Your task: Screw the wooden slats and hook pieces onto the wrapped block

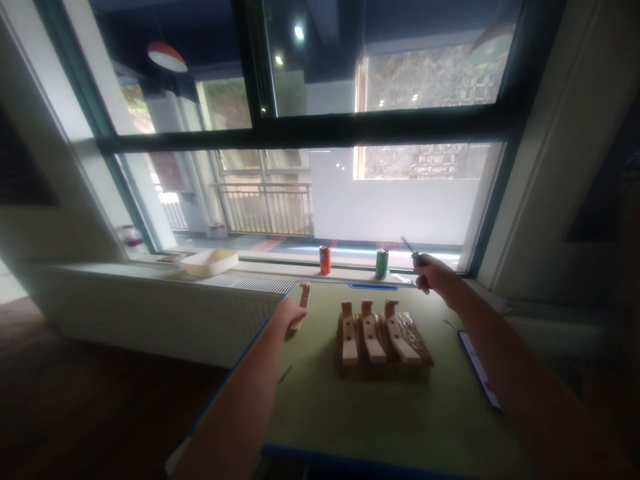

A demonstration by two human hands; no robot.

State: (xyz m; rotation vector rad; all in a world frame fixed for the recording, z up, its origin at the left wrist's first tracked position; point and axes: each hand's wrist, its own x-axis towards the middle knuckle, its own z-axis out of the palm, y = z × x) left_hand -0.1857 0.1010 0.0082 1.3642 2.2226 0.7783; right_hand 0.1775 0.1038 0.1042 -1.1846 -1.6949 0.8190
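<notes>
My left hand [290, 313] is closed around a light wooden hook piece [303, 297] near the far left edge of the green table [360, 407]. My right hand [434, 273] is raised over the far right corner, gripping a dark-handled screwdriver [413, 253] that points up and left. Between the hands, a wooden board [383, 347] lies on the table with three similar wooden hook pieces resting on it, plus a small clear bag of hardware [409, 328].
An orange can [325, 260] and a green can [381, 263] stand on the window sill behind the table. A white tray [210, 261] sits on the sill at left. A dark phone [479, 368] lies by the table's right edge. Large window ahead.
</notes>
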